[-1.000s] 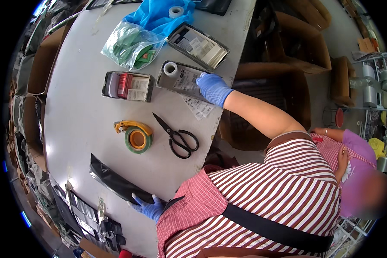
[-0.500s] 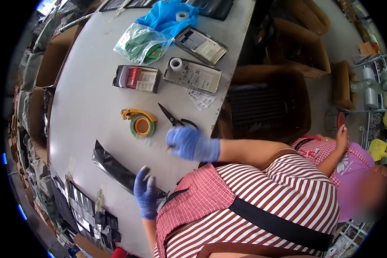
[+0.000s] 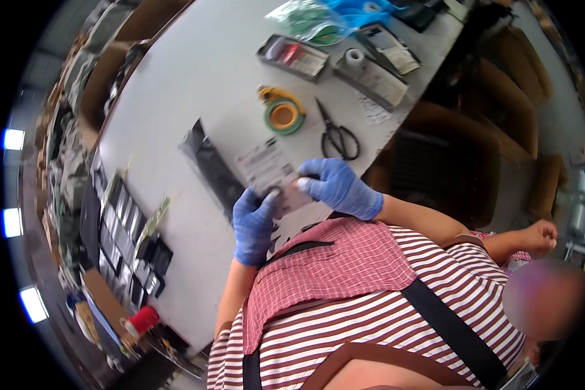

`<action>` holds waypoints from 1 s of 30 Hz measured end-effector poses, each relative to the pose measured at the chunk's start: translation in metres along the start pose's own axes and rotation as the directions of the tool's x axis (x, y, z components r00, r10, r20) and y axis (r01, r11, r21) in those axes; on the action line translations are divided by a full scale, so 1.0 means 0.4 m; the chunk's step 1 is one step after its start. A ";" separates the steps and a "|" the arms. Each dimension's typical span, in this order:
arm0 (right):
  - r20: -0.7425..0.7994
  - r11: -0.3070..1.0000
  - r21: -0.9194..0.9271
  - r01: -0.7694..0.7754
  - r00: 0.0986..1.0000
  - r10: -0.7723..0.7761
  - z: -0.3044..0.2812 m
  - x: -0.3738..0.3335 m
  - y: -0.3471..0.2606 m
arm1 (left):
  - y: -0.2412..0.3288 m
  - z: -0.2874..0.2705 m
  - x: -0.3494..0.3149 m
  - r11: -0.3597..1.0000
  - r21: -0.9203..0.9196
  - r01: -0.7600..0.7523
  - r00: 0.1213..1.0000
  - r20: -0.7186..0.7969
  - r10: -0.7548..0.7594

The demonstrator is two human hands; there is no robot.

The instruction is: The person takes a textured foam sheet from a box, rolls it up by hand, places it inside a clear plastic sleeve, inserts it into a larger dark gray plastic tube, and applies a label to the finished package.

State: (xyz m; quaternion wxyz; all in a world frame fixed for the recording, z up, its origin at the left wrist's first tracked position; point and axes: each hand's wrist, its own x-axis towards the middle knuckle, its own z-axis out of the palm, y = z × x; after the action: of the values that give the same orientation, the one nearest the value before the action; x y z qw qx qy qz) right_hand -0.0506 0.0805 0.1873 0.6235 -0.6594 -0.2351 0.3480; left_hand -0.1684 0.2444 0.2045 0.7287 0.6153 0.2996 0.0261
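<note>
A pale printed label sheet [image 3: 264,164], slightly blurred, is spread between my two blue-gloved hands just above the table. My left hand [image 3: 252,227] closes thumb and fingers on its near left edge. My right hand [image 3: 342,187] pinches its right side, with the thumb tip bare of the blue glove. Partly behind the sheet and left hand lies a long black plastic package [image 3: 213,170]. Black-handled scissors [image 3: 337,138] rest flat beyond my right hand. To their left is a yellow tape dispenser [image 3: 282,112] with a green-edged roll.
Farther back stand small boxes [image 3: 294,57] of labels and cards, a clear bag [image 3: 309,23] with green contents and blue plastic. Black packages [image 3: 127,227] lie at the left. Large cartons [image 3: 435,172] stand beyond the table's right edge; another person's hand [image 3: 539,237] shows at right.
My hands, apart before, have come together on the label sheet. The scissors, partly covered earlier by my right hand, now show fully. The whole view has turned and shifted.
</note>
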 end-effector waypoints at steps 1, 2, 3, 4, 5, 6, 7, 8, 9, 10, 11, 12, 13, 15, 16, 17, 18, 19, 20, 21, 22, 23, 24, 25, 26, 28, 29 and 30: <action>-0.054 1.000 0.027 -0.015 0.998 0.017 0.025 -0.009 -0.016 | -0.002 -0.019 -0.020 0.999 -0.029 -0.045 0.999 0.029 0.046; -0.050 0.990 -0.137 -0.011 0.999 0.005 0.036 -0.008 -0.014 | 0.006 -0.027 -0.039 0.997 -0.061 -0.046 0.996 0.073 0.050; -0.019 0.989 -0.146 -0.009 1.000 0.007 0.060 -0.013 -0.018 | 0.000 -0.045 -0.057 0.996 -0.089 -0.026 0.994 0.102 0.036; -0.049 0.998 -0.061 -0.016 0.999 0.013 0.086 -0.019 -0.028 | -0.008 -0.062 -0.074 0.995 -0.098 -0.030 0.995 0.097 0.039; -0.085 1.000 0.022 -0.021 0.996 0.023 0.101 -0.022 -0.030 | -0.019 -0.072 -0.083 0.994 -0.107 -0.034 0.994 0.098 0.044; -0.064 1.000 0.017 -0.005 0.998 0.006 0.112 -0.021 -0.019 | -0.023 -0.080 -0.095 0.992 -0.121 -0.039 0.996 0.078 0.048; -0.042 1.000 0.008 -0.007 0.999 0.007 0.126 -0.021 -0.012 | -0.022 -0.087 -0.109 0.982 -0.157 -0.102 0.992 0.063 0.113; -0.041 1.000 -0.006 -0.003 0.999 0.003 0.138 -0.022 -0.010 | -0.023 -0.094 -0.120 0.967 -0.192 -0.166 0.983 0.050 0.178; -0.042 1.000 -0.020 0.001 0.999 -0.002 0.151 -0.022 -0.006 | -0.029 -0.103 -0.129 0.964 -0.203 -0.171 0.983 0.035 0.182; -0.032 1.000 0.014 0.001 1.000 0.000 0.165 -0.021 0.001 | -0.036 -0.113 -0.138 0.950 -0.232 -0.209 0.975 0.032 0.222; -0.017 1.000 0.007 0.003 1.000 -0.003 0.180 -0.020 0.001 | -0.042 -0.123 -0.147 0.934 -0.257 -0.249 0.964 0.027 0.264; 0.005 1.000 0.024 -0.006 1.000 0.006 0.194 -0.019 0.000 | -0.047 -0.133 -0.154 0.917 -0.273 -0.292 0.949 0.035 0.313; 0.026 0.999 0.041 -0.017 1.000 0.016 0.208 -0.019 -0.002 | -0.061 -0.150 -0.156 0.913 -0.276 -0.299 0.948 0.023 0.318; 0.077 0.996 0.068 -0.055 0.996 0.049 0.239 -0.026 -0.019 | -0.086 -0.188 -0.161 0.924 -0.088 -0.373 0.924 0.058 0.379; 0.117 0.990 0.099 -0.096 0.990 0.084 0.252 -0.028 -0.025 | -0.091 -0.196 -0.173 0.913 -0.077 -0.400 0.915 0.024 0.403; 0.119 0.991 0.094 -0.093 0.990 0.082 0.257 -0.029 -0.024 | -0.092 -0.207 -0.178 0.911 -0.080 -0.405 0.913 0.020 0.407; 0.156 0.976 0.163 -0.147 0.980 0.121 0.258 -0.032 -0.022 | -0.091 -0.217 -0.183 0.914 -0.117 -0.388 0.921 -0.029 0.388; 0.194 0.952 0.231 -0.202 0.968 0.158 0.261 -0.033 -0.021 | -0.087 -0.226 -0.188 0.915 -0.155 -0.373 0.928 -0.076 0.365; 0.195 0.953 0.227 -0.202 0.968 0.159 0.265 -0.035 -0.025 | -0.075 -0.229 -0.196 0.917 -0.201 -0.346 0.938 -0.101 0.332; 0.215 0.949 0.232 -0.214 0.963 0.164 0.268 -0.036 -0.028 | -0.075 -0.236 -0.201 0.916 -0.204 -0.347 0.938 -0.102 0.333; 0.234 0.945 0.236 -0.226 0.957 0.170 0.270 -0.037 -0.030 | -0.077 -0.245 -0.206 0.915 -0.199 -0.351 0.935 -0.120 0.332; 0.227 0.946 0.234 -0.224 0.959 0.171 0.272 -0.039 -0.027 | -0.077 -0.251 -0.209 0.915 -0.195 -0.353 0.934 -0.132 0.332; 0.238 0.948 0.230 -0.219 0.957 0.164 0.275 -0.038 -0.022 | -0.077 -0.254 -0.210 0.919 -0.204 -0.336 0.940 -0.131 0.315; 0.249 0.950 0.226 -0.214 0.956 0.156 0.276 -0.039 -0.019 | -0.079 -0.255 -0.209 0.919 -0.208 -0.335 0.941 -0.123 0.315; 0.244 0.950 0.228 -0.211 0.957 0.154 0.279 -0.038 -0.016 | -0.084 -0.258 -0.208 0.919 -0.206 -0.336 0.941 -0.128 0.315; 0.241 0.956 0.200 -0.214 0.957 0.163 0.282 -0.038 -0.011 | -0.090 -0.260 -0.204 0.919 -0.204 -0.336 0.940 -0.127 0.316; 0.238 0.956 0.201 -0.214 0.957 0.164 0.282 -0.038 -0.012 | -0.090 -0.260 -0.204 0.918 -0.210 -0.336 0.941 -0.126 0.316; 0.239 0.959 0.186 -0.216 0.956 0.169 0.281 -0.039 -0.015 | -0.090 -0.260 -0.203 0.917 -0.216 -0.336 0.941 -0.124 0.316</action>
State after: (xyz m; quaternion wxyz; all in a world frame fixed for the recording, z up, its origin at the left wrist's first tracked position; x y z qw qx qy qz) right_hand -0.1447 0.1437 0.1979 0.6227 -0.5670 -0.1993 0.5011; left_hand -0.2956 0.2942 0.1982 0.7678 0.5647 0.2190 0.2089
